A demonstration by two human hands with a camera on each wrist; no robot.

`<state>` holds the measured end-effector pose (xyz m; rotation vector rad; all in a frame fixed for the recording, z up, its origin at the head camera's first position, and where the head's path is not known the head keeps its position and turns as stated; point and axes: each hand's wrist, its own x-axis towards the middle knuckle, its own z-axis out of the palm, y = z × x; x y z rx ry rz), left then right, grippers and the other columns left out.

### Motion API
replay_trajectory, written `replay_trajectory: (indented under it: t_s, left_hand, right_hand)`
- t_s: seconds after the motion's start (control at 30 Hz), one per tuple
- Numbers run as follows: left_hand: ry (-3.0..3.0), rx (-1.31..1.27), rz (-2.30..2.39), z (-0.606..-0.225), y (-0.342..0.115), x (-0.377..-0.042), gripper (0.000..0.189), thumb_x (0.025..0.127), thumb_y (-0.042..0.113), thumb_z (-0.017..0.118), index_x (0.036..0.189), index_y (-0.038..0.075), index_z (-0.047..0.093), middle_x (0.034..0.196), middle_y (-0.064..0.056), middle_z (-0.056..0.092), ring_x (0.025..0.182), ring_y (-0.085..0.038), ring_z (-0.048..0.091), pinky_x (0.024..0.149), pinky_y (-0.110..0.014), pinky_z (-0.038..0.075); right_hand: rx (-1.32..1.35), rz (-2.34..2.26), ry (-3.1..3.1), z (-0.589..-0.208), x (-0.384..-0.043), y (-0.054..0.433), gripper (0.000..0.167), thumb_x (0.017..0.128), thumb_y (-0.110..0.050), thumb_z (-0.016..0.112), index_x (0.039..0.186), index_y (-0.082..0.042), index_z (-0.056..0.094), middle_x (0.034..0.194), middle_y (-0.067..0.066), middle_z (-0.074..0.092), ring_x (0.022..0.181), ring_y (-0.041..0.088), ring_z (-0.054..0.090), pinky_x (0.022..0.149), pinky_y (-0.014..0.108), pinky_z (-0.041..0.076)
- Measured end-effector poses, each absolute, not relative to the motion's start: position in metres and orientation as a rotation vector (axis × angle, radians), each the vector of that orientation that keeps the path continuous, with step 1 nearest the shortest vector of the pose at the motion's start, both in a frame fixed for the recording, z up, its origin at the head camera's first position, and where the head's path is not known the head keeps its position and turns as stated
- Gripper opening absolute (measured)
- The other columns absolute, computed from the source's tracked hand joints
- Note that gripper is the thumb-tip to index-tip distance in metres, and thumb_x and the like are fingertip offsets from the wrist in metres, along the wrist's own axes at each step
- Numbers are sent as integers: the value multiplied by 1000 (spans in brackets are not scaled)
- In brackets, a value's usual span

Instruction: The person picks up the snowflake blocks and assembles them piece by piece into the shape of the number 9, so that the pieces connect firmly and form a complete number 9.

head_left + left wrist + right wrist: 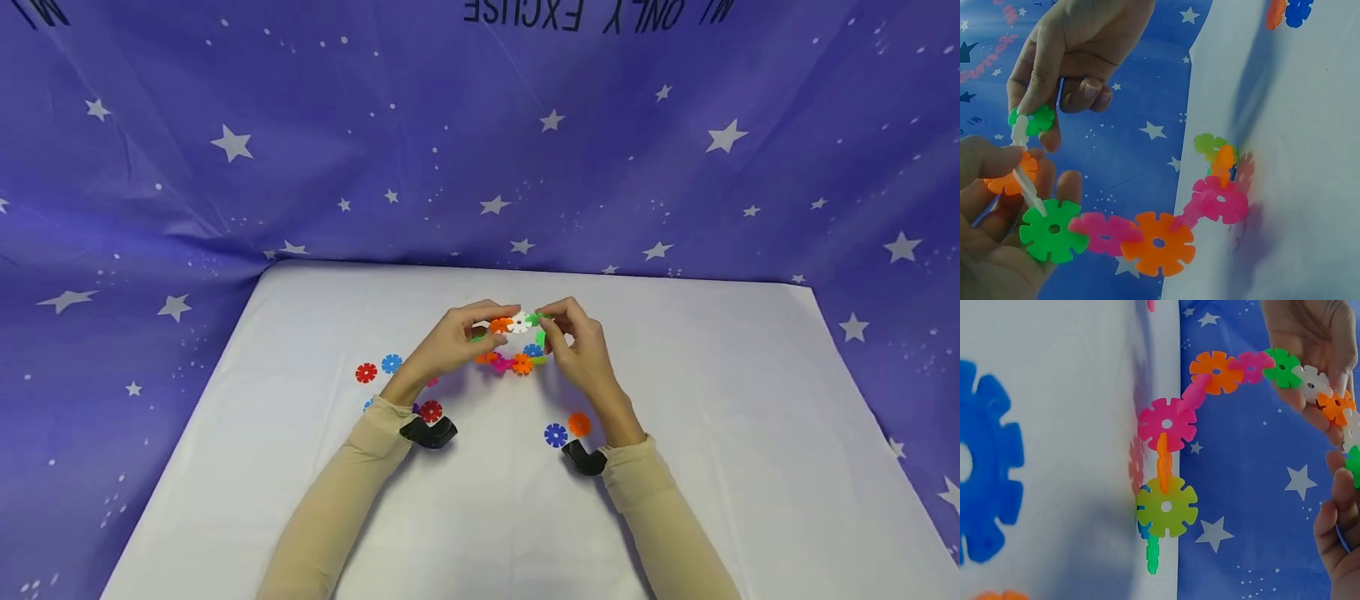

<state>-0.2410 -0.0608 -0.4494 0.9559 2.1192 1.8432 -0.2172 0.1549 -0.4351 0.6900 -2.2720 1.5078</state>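
Both hands hold up a chain of slotted plastic flower discs, its lower part hanging in a curve over the table. My left hand (461, 340) pinches an orange disc (1007, 182) between thumb and fingers. A white disc (519, 323) sits between the two hands. At the chain's end, my right hand (579, 348) pinches a green disc (1038, 120) by its edge. Farther along hang a pink disc (1167, 424) and a yellow-green disc (1167, 506). Behind the latter, a blue disc is partly hidden, with a green disc (1153, 555) seen edge-on below.
Loose discs lie by the left forearm, among them a red disc (366, 372) and a blue disc (392, 363); the sleeve hides some. Near the right wrist lie a dark blue disc (556, 435) and an orange disc (579, 424). A starry purple cloth (420, 167) hangs behind the white table (750, 417).
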Motion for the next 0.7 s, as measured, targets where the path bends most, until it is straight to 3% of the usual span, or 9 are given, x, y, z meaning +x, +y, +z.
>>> replay_trajectory:
  t_s: [0.2, 0.33, 0.47, 0.7]
  left_hand:
    - [2188, 929, 1735, -468, -62, -224, 48, 92, 3, 66, 138, 5, 55, 130, -9, 60, 121, -22, 55, 97, -36, 51]
    - [2219, 897, 1728, -471, -62, -221, 48, 91, 2, 67, 137, 8, 57, 129, -6, 60, 118, -22, 56, 98, -39, 51]
    - [2296, 791, 1782, -466, -61, -228, 39, 91, 8, 69, 129, 12, 62, 124, -3, 62, 114, -20, 59, 100, -39, 50]
    - [2368, 723, 1831, -458, -62, -243, 28, 92, 15, 70, 119, 7, 68, 115, -6, 65, 110, -20, 61, 102, -38, 48]
  right_hand:
    - [663, 1447, -2258, -469, -209, 161, 13, 89, 10, 63, 98, 1, 65, 89, 15, 63, 58, 19, 50, 58, 18, 43]
    - [659, 1410, -2276, -475, -207, 163, 12, 91, 1, 66, 100, -7, 68, 86, 6, 61, 63, 12, 47, 59, 18, 41]
    - [649, 1386, -2290, -469, -215, 164, 15, 91, -1, 66, 104, -8, 67, 87, 3, 63, 63, 12, 48, 58, 20, 41]
    - [542, 1403, -2323, -455, -225, 160, 19, 88, 3, 68, 107, -3, 67, 88, 10, 64, 59, 20, 49, 53, 24, 41]
